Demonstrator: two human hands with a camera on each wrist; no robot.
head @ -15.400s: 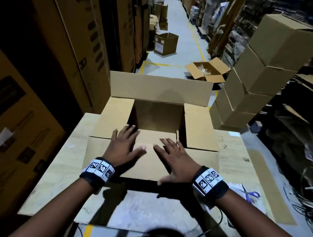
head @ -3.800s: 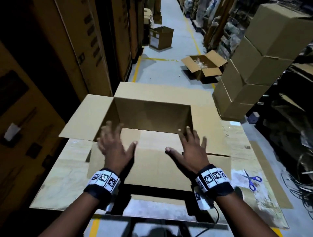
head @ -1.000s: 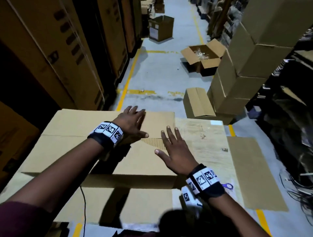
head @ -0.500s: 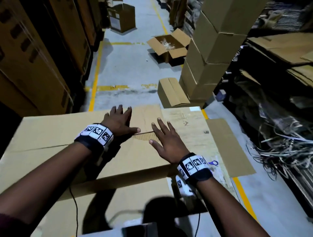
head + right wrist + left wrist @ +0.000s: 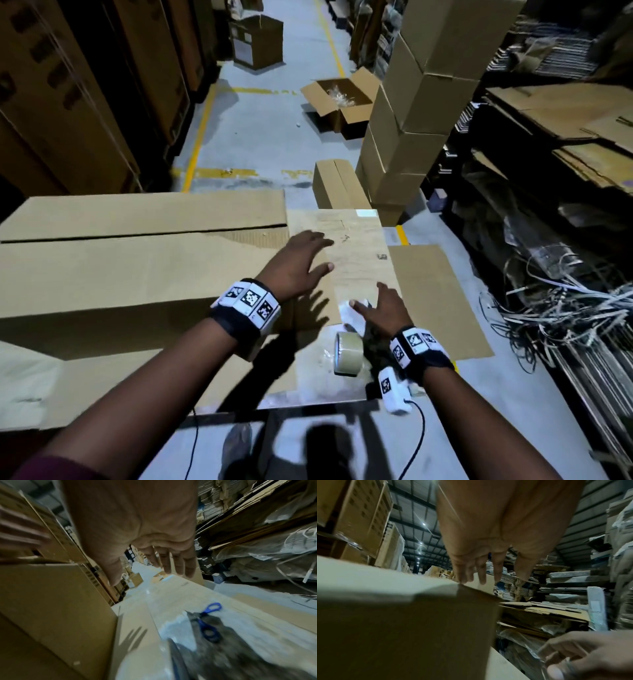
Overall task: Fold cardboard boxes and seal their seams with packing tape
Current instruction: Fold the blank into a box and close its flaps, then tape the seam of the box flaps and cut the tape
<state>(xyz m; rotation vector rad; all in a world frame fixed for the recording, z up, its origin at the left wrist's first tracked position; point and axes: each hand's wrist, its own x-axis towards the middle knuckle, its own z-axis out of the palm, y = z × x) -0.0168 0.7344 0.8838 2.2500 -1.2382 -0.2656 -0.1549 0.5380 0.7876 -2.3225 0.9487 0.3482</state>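
A large brown cardboard box (image 5: 137,274) lies on the wooden table (image 5: 356,246), its top flaps closed along a dark seam (image 5: 144,233). My left hand (image 5: 301,260) rests flat on the box's right end with fingers straight; in the left wrist view this left hand (image 5: 479,568) reaches past the box corner (image 5: 460,585). My right hand (image 5: 380,308) hovers over the table right of the box, fingers spread, holding nothing. A roll of tan packing tape (image 5: 348,354) stands on edge just below its thumb. Blue-handled scissors (image 5: 208,622) lie under the right hand (image 5: 154,555).
A stack of closed boxes (image 5: 421,102) rises at the right, with a taped box (image 5: 337,185) at its foot. An open box (image 5: 339,99) stands in the aisle. A flat cardboard sheet (image 5: 435,301) lies right of the table. Tangled strapping (image 5: 565,308) fills the right; tall cartons (image 5: 68,102) line the left.
The view has swung right. My left hand slid to the box's right end. My right hand left the box top and came down over the table beside the tape roll.
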